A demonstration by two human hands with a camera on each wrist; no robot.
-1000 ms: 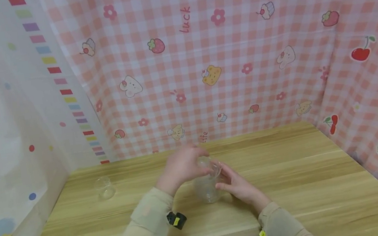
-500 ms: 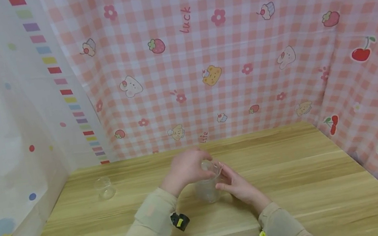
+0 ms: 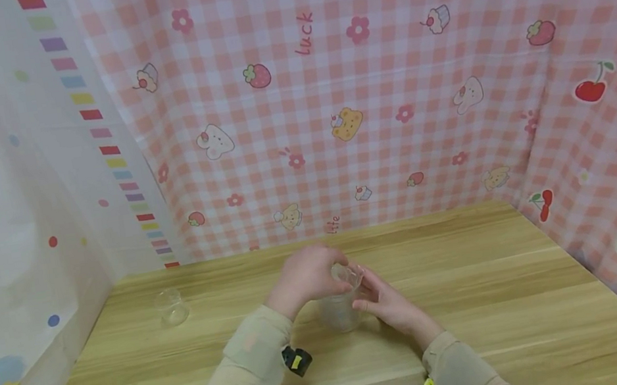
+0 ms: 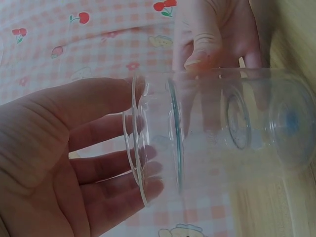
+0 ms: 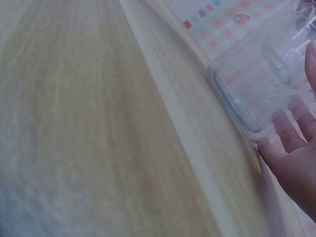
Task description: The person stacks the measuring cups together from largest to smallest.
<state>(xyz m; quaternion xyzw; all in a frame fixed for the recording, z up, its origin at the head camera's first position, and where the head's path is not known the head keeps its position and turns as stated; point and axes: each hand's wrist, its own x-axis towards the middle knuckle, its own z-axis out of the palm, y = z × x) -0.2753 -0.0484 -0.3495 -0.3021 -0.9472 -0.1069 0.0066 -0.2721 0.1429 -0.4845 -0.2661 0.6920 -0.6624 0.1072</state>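
A large clear cup (image 3: pixel 340 317) stands upright on the table, sunk partway over by a smaller clear cup (image 4: pixel 157 116) inside its mouth. My left hand (image 3: pixel 308 277) pinches the smaller cup at its rim, thumb on one side and fingers on the other. In the left wrist view that rim sits a little out from the larger cup's rim, and two rim lines show; I cannot tell whether more than one cup is nested there. My right hand (image 3: pixel 388 304) holds the large cup's side, its fingers round the wall in the right wrist view.
Another small clear cup (image 3: pixel 174 314) stands on the wooden table (image 3: pixel 480 300) at the far left. A pink checked cloth (image 3: pixel 305 173) hangs behind the table's back edge, and a white printed cloth (image 3: pixel 19 216) hangs at the left.
My left hand has moved slightly down and to the right, lowering the smaller cup deeper into the large one. The right hand and the large cup have stayed in place.
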